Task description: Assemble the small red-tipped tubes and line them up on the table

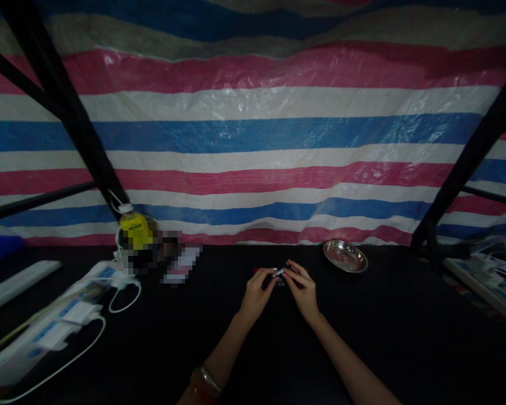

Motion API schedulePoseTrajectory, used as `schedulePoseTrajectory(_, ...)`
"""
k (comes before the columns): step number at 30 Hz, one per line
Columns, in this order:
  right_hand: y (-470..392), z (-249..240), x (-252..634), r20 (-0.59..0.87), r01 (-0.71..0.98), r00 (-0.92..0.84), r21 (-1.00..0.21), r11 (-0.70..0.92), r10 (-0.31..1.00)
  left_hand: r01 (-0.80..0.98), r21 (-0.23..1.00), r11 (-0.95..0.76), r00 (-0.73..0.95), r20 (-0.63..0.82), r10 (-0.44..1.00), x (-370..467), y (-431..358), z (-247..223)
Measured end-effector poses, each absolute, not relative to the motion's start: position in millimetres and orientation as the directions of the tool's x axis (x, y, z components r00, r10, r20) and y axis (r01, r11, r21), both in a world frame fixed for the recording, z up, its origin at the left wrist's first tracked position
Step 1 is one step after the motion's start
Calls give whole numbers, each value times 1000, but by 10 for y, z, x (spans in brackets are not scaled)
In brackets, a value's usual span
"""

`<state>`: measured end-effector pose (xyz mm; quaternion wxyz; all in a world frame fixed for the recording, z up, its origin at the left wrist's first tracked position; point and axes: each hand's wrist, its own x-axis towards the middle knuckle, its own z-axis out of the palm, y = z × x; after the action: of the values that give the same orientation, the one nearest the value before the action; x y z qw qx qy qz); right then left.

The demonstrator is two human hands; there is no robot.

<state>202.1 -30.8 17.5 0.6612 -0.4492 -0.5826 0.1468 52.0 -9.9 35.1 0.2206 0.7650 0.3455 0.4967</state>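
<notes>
Near the middle of the black table [177,332], a small silvery-white piece [278,273] is pinched between both hands. My left hand [256,292] has its thumb and fingertips closed at the left end of it, and a dark part shows there. At the other end, my right hand [302,291] grips with thumb and forefinger. Just behind and below the fingertips lie small dark and shiny items, too small to name. A bit of red [256,270] shows beside the left fingertips.
A round metal dish [346,256] sits at the back right. White power strips [63,320] with plugs and cables lie at the left, near a yellow bottle [135,228]. Black frame bars [82,140] and a striped sheet [253,135] stand behind.
</notes>
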Motion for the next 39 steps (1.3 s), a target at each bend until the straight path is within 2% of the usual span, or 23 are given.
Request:
schedulePoseTrajectory(16, -321, 204, 2018, 600, 296, 320, -798, 525, 733, 320, 680, -659, 274, 600, 752, 502, -107, 395)
schedulePoseTrajectory(22, -316, 206, 2041, 599, 290, 314, -799, 526, 737, 337, 638, -692, 284, 632, 721, 491, -111, 415)
schedulePoseTrajectory(39, -322, 240, 2087, 671, 392, 242, -728, 562, 701, 285, 663, -692, 265, 639, 722, 482, -78, 449)
